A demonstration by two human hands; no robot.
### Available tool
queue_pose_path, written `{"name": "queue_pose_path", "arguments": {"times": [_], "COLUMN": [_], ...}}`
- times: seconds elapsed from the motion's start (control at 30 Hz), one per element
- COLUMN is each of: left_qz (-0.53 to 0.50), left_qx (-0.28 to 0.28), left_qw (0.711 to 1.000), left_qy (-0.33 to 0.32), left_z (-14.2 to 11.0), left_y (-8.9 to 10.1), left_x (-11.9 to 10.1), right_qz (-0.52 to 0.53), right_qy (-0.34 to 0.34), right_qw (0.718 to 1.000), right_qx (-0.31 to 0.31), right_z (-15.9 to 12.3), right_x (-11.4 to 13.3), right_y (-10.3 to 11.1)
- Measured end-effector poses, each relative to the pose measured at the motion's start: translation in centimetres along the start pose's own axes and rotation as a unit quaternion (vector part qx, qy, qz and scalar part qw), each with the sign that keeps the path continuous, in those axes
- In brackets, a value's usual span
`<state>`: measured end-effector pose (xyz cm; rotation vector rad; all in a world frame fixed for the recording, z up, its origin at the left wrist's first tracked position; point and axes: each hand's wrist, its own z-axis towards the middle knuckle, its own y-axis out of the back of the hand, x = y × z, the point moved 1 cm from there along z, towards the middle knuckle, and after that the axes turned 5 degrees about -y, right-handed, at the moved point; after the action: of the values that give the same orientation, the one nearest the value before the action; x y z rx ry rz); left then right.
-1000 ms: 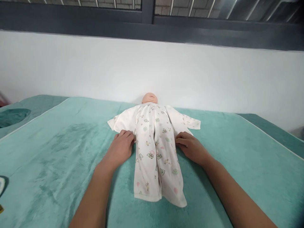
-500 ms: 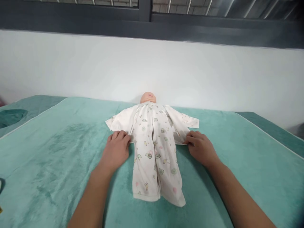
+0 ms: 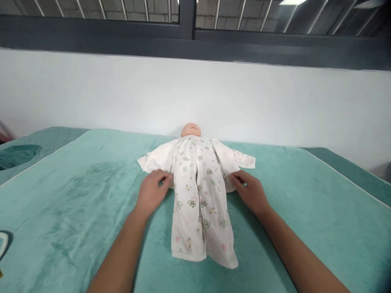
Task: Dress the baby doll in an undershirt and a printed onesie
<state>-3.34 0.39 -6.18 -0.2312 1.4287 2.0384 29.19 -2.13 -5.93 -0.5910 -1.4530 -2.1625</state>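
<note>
A doll lies on its back, its head (image 3: 191, 130) against the wall side. Over its body lie white baby trousers (image 3: 200, 203) printed with small bears, legs pointing toward me. Beneath them, a white baby shirt (image 3: 161, 156) spreads out, both sleeves stretched sideways. At the shirt's left side, my left hand (image 3: 152, 191) pinches its cloth with thumb and index finger beside the trousers' edge. My right hand (image 3: 251, 192) has thumb and fingers closed on the shirt's lower right side. The doll's arms and legs are hidden by the clothes.
A teal plush cover (image 3: 91, 203) lies under the doll. Behind it stands a white wall (image 3: 195, 89), with a dark window frame (image 3: 187, 40) and bars above. A white and dark item (image 3: 3, 244) is cut off at the left edge.
My right hand drew the shirt's side outward to the right, then came back in toward the trousers. My left hand moved slightly inward. The camera tilted up a little.
</note>
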Motion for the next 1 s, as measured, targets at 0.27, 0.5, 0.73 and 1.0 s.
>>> {"name": "queue_pose_path", "arguments": {"times": [0.27, 0.5, 0.73, 1.0], "left_qz": [0.162, 0.064, -0.290, -0.276], "left_qx": [-0.092, -0.186, -0.215, 0.093], "left_qw": [0.954, 0.965, 0.916, 0.953], "left_qy": [0.237, 0.173, 0.173, -0.090], "left_z": [3.4, 3.1, 4.7, 5.9], "left_y": [-0.5, -0.4, 0.9, 1.7], "left_x": [4.2, 3.6, -0.3, -8.0], "right_qz": [-0.062, 0.400, 0.278, 0.412], "right_qy": [-0.219, -0.206, 0.031, -0.020], "right_qw": [0.974, 0.893, 0.949, 0.910], "right_qx": [0.004, -0.002, 0.143, 0.037], "right_z": [4.2, 7.1, 6.1, 5.9], "right_x": [-4.1, 3.1, 9.1, 7.1], "right_y": [-0.2, 0.0, -1.5, -2.6]}}
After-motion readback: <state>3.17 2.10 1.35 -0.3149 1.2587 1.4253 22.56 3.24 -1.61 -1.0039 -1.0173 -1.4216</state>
